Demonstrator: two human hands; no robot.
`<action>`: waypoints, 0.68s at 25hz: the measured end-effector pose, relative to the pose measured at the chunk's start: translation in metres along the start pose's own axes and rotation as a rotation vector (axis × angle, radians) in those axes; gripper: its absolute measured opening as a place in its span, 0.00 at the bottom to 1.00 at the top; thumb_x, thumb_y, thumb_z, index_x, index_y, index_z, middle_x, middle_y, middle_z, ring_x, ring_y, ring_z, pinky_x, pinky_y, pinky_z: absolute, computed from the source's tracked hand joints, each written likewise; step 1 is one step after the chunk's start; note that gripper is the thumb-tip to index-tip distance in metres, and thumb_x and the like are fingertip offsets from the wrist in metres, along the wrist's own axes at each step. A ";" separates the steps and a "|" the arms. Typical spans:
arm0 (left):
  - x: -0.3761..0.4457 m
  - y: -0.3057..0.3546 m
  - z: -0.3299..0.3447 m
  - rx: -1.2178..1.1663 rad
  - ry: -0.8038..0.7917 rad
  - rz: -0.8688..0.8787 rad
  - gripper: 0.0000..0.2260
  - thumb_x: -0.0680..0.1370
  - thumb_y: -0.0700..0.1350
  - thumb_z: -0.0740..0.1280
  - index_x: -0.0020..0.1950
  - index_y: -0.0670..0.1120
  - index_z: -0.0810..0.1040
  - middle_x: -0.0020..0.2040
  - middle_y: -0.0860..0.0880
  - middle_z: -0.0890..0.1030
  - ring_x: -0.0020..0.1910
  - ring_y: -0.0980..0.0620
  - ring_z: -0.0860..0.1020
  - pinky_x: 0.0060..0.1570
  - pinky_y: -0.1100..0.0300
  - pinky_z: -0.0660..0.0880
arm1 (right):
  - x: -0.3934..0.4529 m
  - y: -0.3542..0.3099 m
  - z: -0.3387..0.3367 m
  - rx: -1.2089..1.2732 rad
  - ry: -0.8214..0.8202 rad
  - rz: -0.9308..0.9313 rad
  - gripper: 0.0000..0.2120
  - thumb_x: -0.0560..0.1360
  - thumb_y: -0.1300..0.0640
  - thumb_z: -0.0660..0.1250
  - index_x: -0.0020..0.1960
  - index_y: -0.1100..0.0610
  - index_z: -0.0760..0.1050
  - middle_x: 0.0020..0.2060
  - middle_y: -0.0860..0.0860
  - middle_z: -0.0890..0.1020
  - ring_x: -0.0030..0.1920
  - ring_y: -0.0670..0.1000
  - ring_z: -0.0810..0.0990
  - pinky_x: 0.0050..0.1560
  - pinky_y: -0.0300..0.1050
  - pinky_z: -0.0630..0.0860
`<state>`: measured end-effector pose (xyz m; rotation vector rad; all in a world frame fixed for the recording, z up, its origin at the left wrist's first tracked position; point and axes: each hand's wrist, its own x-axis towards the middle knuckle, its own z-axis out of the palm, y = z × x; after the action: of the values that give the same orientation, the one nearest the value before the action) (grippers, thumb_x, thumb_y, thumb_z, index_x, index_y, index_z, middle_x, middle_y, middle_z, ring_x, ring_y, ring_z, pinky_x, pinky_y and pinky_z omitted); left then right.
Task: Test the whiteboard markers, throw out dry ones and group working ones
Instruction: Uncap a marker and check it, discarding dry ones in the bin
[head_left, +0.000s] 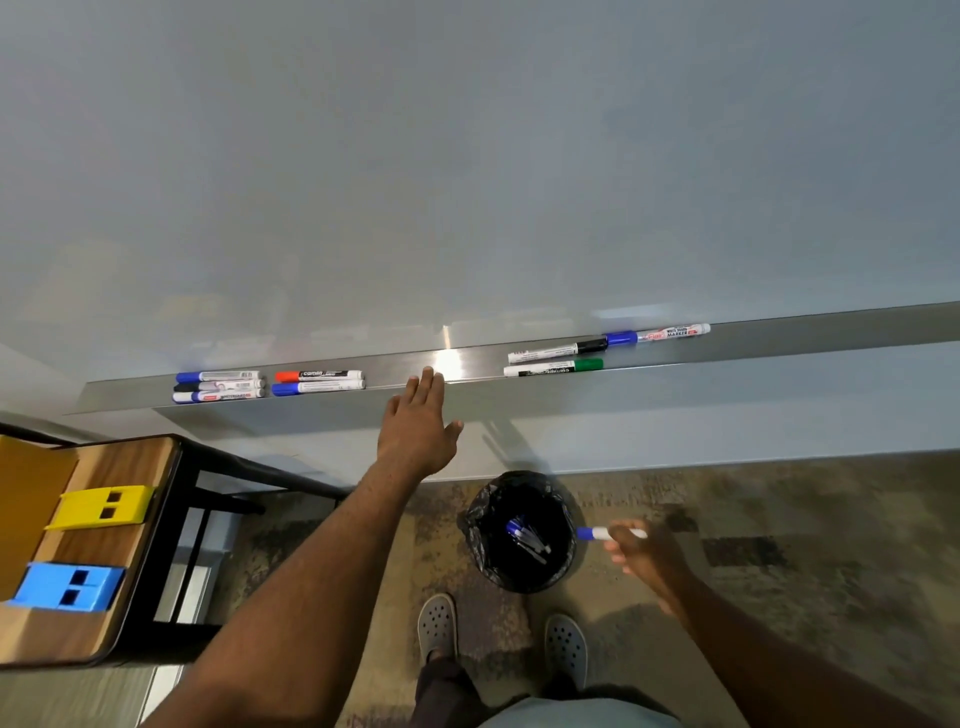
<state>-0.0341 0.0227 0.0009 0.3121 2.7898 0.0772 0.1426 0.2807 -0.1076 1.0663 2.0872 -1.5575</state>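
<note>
1. On the metal tray (779, 338) under the whiteboard (467, 156), markers lie in separate clusters.
2. At the tray's left end, three markers lie side by side: a blue-capped one (218, 376) at the back, a black-capped one (219, 386) in the middle and another blue-capped marker (218, 397) at the front.
3. Just beside them to the right lie a red-capped marker (319, 374) and, in front of it, a further blue-capped marker (318, 387).
4. Well apart, on the tray's right half, a black-capped marker (557, 351) and a green-capped marker (553, 368) lie next to each other; a blue-capped "White Board Marker" (657, 334) lies just beyond the black one's cap.
5. The left hand (421, 426) reaches toward the tray with fingers straight and spread, its fingertips (429, 375) at the tray's front edge, holding nothing.
6. The right hand (644, 553) hangs lower, beside the bin, its fingers pinching a white marker with a blue cap (597, 533); the cap points toward the bin's rim. The picture is blurred here.
7. The black-lined waste bin (488, 519) stands on the floor between the wall and the person's grey shoes (439, 626); several markers (527, 538), blue caps among them, lie inside it.
8. To the left, a wooden table (119, 467) carries a yellow holder (101, 506) and a blue holder (67, 587), each with two slots.
</note>
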 end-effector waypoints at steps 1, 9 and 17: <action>0.002 -0.001 0.002 0.011 -0.028 0.001 0.33 0.82 0.56 0.55 0.79 0.46 0.42 0.79 0.48 0.42 0.78 0.48 0.43 0.75 0.49 0.46 | 0.000 0.015 -0.002 -0.016 0.009 0.063 0.07 0.77 0.60 0.66 0.46 0.60 0.82 0.32 0.53 0.84 0.33 0.52 0.80 0.34 0.44 0.75; 0.005 -0.002 0.006 -0.036 -0.034 -0.012 0.34 0.81 0.53 0.59 0.79 0.47 0.42 0.79 0.49 0.42 0.78 0.49 0.44 0.75 0.48 0.47 | 0.004 0.018 0.016 -0.112 -0.091 0.090 0.07 0.77 0.55 0.64 0.47 0.53 0.81 0.37 0.50 0.86 0.37 0.52 0.83 0.37 0.43 0.75; 0.006 -0.005 0.010 -0.065 -0.010 -0.015 0.34 0.80 0.49 0.61 0.79 0.48 0.43 0.79 0.49 0.43 0.78 0.50 0.45 0.75 0.48 0.47 | 0.008 -0.039 0.019 -0.511 0.029 -0.270 0.11 0.77 0.53 0.58 0.36 0.53 0.70 0.33 0.49 0.74 0.39 0.54 0.77 0.37 0.46 0.71</action>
<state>-0.0377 0.0195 -0.0108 0.2752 2.7725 0.1622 0.1058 0.2612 -0.0929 0.6476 2.5358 -1.0107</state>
